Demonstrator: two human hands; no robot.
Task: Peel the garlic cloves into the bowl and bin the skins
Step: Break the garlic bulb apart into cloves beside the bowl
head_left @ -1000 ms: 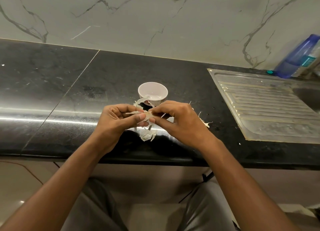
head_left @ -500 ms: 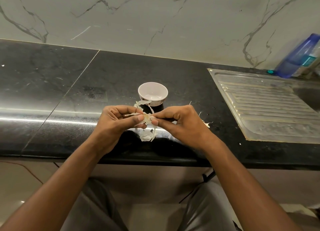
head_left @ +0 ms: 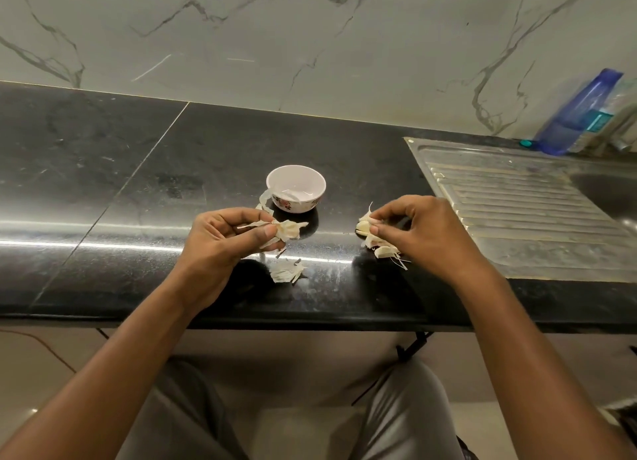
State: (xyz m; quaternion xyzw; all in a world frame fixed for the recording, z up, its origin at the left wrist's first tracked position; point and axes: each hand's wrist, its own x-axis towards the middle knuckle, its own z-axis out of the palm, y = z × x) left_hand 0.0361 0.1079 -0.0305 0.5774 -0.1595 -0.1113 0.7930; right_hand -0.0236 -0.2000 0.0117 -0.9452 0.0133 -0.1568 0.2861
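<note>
A small white bowl [head_left: 296,188] with a flower pattern stands on the black counter [head_left: 103,190]. My left hand [head_left: 220,242] pinches a bunch of papery garlic skins [head_left: 287,229] just in front of the bowl. My right hand [head_left: 427,235] is off to the right, its fingertips pinching at a cluster of garlic cloves [head_left: 370,232] that lies on the counter. Loose skins [head_left: 286,271] lie on the counter between my hands, and one strip [head_left: 264,199] leans by the bowl's left side.
A steel sink drainboard [head_left: 517,204] starts right beside my right hand. A blue bottle [head_left: 579,115] leans against the marble wall at the far right. The counter's front edge runs just below my wrists.
My hands have come apart. The right hand moved right to the garlic cloves on the counter, while the left hand kept the skins.
</note>
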